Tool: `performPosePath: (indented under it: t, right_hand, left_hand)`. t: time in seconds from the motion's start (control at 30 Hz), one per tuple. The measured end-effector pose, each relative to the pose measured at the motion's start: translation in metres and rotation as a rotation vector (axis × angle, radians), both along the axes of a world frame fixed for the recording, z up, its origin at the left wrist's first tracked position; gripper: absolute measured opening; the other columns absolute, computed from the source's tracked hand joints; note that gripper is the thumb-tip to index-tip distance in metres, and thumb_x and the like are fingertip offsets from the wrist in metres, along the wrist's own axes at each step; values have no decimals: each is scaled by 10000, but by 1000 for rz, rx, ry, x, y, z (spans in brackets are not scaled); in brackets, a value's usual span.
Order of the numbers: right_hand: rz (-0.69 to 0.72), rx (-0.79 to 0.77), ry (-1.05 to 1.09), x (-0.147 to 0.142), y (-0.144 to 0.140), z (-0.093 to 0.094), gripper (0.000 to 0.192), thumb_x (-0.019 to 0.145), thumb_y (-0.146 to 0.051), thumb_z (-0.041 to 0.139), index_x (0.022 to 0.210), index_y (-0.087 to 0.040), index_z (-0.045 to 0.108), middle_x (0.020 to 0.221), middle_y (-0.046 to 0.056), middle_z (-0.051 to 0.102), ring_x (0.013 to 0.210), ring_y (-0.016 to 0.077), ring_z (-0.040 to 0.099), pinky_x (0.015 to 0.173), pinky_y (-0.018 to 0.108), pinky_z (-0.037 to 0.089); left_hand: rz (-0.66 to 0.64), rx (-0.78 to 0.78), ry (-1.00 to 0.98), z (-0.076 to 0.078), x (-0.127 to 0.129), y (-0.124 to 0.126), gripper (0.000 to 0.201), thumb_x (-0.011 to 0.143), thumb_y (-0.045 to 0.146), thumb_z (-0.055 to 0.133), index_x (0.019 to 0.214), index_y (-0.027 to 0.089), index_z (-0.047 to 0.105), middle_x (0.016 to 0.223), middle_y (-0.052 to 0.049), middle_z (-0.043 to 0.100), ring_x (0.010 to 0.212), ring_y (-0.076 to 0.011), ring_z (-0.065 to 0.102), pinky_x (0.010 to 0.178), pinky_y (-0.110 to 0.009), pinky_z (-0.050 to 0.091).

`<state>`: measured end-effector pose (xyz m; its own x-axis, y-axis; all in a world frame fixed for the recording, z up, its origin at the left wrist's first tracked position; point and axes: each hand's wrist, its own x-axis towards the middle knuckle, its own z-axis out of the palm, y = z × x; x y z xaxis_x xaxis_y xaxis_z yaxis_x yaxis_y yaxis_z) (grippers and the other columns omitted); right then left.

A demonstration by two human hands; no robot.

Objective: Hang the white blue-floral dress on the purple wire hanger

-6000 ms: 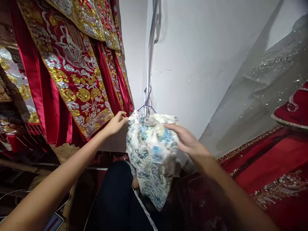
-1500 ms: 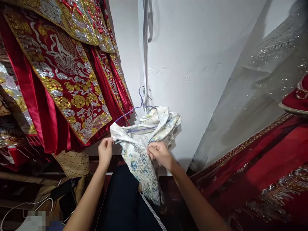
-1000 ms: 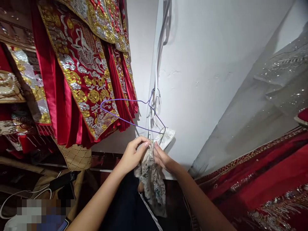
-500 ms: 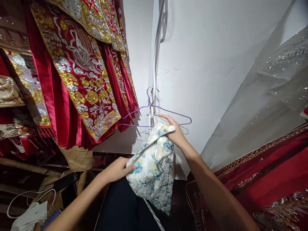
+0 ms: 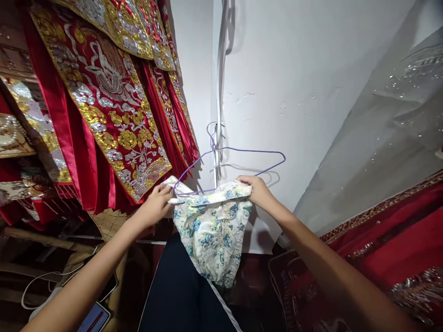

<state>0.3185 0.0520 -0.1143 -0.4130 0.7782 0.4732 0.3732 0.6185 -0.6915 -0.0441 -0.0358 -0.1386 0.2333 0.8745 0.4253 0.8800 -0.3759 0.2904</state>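
Observation:
Between my two hands hangs a white garment (image 5: pixel 211 240) with a blue and yellow floral print, its upper edge stretched out sideways. My left hand (image 5: pixel 159 203) grips the left end of that edge, beside the lower left corner of a purple wire hanger (image 5: pixel 254 150). That corner of the hanger sits inside the garment's opening. The right end of the edge is pinched by my right hand (image 5: pixel 254 186), below the hanger's right arm. The hanger's right corner is outside the garment, and its hook hangs at a peg on the white wall. Some of my left fingers are hidden behind the cloth.
Red costumes with gold and silver embroidery (image 5: pixel 121 106) hang at the left. To the right are a translucent sparkly cover (image 5: pixel 363 133) and red cloth (image 5: pixel 391 240). A wooden chair (image 5: pixel 74 258), a white cable (image 5: pixel 38 276) and a lit phone (image 5: pixel 95 318) are low at left.
My left hand has risen to the garment's upper left end, and the upper edge is now spread level. The hanger has tilted, its left corner down into the opening.

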Motion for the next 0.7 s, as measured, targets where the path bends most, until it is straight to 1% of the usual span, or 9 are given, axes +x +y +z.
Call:
performPosePath:
  t: [0.07,0.2,0.3,0.4,0.47,0.53,0.57,0.63,0.7]
  right_hand:
    - [55,-51,56,-7,-3,0,129,665,-158,585,716,-166,703,731,23,704,712,211,634,638,268,434]
    - [163,-137,175,-27,-19,-6,158,709,-174,568,775,-169,712,779,40,705,756,221,638,678,294,469]
    - [165,-104,162,-28,-33,-7,345,726,-166,595,1044,-179,728,800,33,700,772,215,643,711,303,484]
    - [-74,14,188,-7,-35,0,761,689,-152,656,1433,-204,507,784,14,691,704,195,631,688,295,489]
    - [-327,106,221,15,-25,10,894,678,-161,678,1520,-184,378,780,24,694,667,192,621,645,288,481]
    - [-471,115,178,37,-11,23,773,694,-203,679,1442,-138,497,778,54,706,656,196,618,608,287,465]
    - [-473,75,131,47,-4,30,636,710,-238,678,1332,-124,609,782,70,714,664,200,624,600,288,460]
    - [-368,-60,15,64,7,48,361,737,-327,694,1029,-125,757,764,85,718,664,202,631,587,287,449]
    - [-189,-234,-99,77,10,66,276,734,-417,735,788,-148,765,702,77,702,617,183,619,556,277,431]
  left_hand:
    - [-80,74,-29,20,7,6,222,918,312,467,847,206,649,1357,-98,576,1345,-310,385,1124,-514,333]
    - [-88,158,-204,49,27,27,169,922,296,461,976,202,592,1135,-89,657,1124,-260,572,1014,-446,444]
    - [-77,189,-268,56,33,49,303,910,243,451,1191,190,549,1097,-83,668,1019,-224,620,935,-382,482]
    - [-95,205,-193,55,32,64,322,889,180,434,1170,174,591,1121,-105,672,1030,-238,618,938,-385,474]
    - [-91,214,-139,55,32,67,293,894,181,428,1122,174,613,1091,-108,672,1000,-246,616,929,-394,474]
    - [-91,229,-111,57,32,66,271,915,201,423,1106,180,613,1063,-104,651,982,-241,605,921,-389,476]
    - [-92,243,-108,59,32,65,259,923,210,423,1096,183,614,1058,-103,632,983,-236,597,919,-380,476]
    - [-68,297,-133,62,31,64,230,936,237,436,1066,184,618,1077,-104,587,1017,-227,577,942,-368,468]
    - [10,356,-185,64,25,63,214,944,291,459,1034,184,622,1083,-104,568,1067,-233,557,977,-375,448]
